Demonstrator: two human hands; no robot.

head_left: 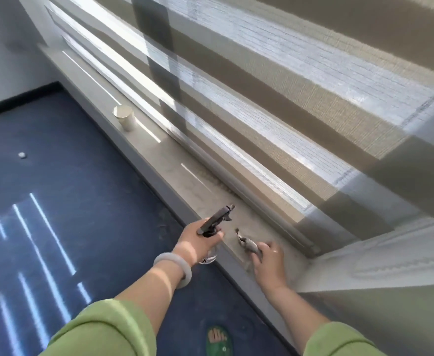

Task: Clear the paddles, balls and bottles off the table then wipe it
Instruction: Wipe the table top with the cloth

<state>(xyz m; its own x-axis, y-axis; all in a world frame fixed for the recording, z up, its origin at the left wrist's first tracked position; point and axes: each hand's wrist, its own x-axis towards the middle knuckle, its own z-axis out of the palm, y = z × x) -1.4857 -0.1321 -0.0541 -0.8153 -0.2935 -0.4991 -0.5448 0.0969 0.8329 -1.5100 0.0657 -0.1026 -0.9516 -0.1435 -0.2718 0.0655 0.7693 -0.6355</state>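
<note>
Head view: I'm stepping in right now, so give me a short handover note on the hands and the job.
Left hand: closed on a spray bottle with a black trigger head, held over the windowsill.
Right hand: grip on a grey cloth resting on the sill.
A pale cup stands farther along the sill; a small white ball-like thing lies on the blue carpet.
No table, paddles or bottles in view, so clearing cannot be judged. Wiping is left.
</note>
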